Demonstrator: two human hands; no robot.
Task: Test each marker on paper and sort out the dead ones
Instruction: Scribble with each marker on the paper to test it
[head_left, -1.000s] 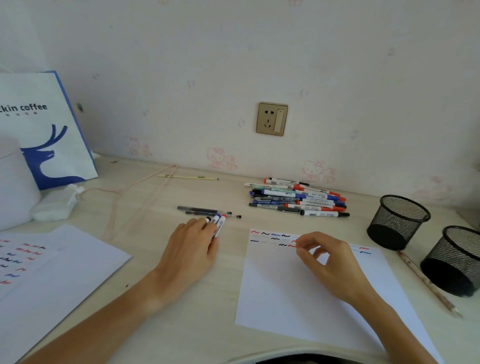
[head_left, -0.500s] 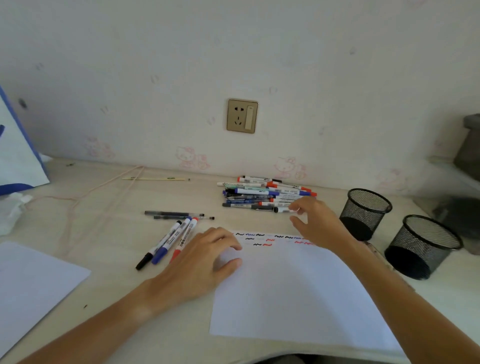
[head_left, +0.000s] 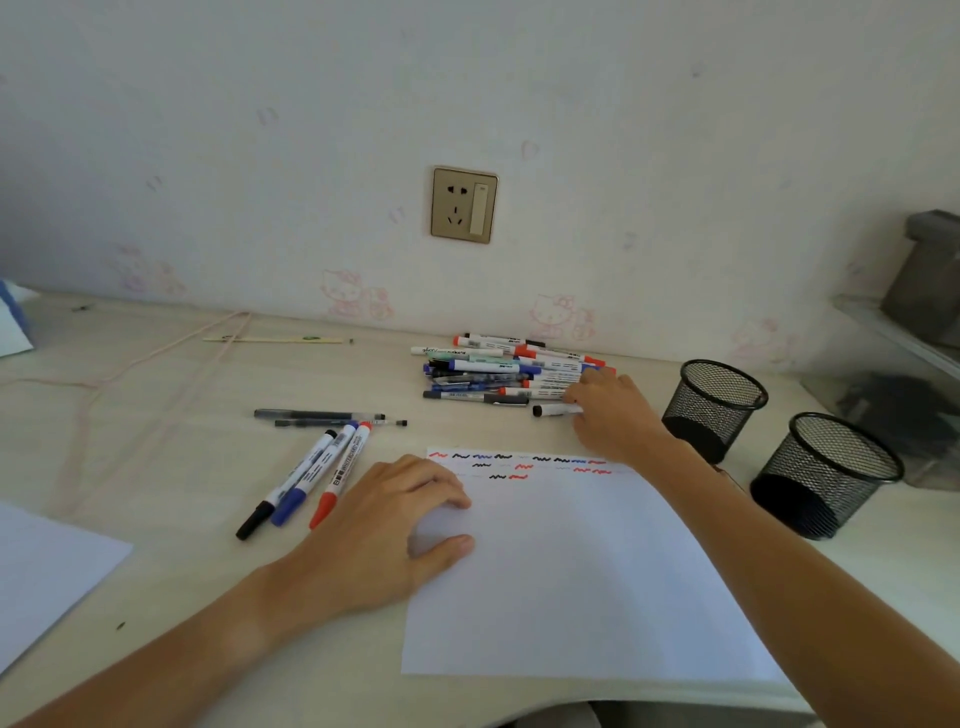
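Head view: white sheet of test paper (head_left: 571, 582) lies flat on the pale wood-grain counter (head_left: 171, 467), near edge, with short red, black and blue squiggles along its top edge. Left hand (head_left: 384, 535) rests on the sheet's left edge, fingers loosely curled, thumb tip on the paper, holding nothing. Right hand (head_left: 613, 415) reaches past the top right corner of the sheet, fingertips pinching the end of a white marker with black cap (head_left: 553, 410) that lies on the counter just in front of the pile. Pile of mixed markers and pens (head_left: 509, 371), red, blue and black caps, sits near the wall below a gold wall socket (head_left: 464, 205). Three white markers (head_left: 311, 475) with black, blue and red caps lie side by side left of the sheet, caps toward the near edge, just beside the left hand. Two thin dark pens (head_left: 322, 418) lie behind them, roughly parallel to the wall. Two black wire-mesh pen cups (head_left: 769, 447) stand upright right of the sheet, apart from each other. Second white sheet (head_left: 47, 571) at far left, partly out of frame. Pale pencil (head_left: 275, 340) near the wall, left of the pile.
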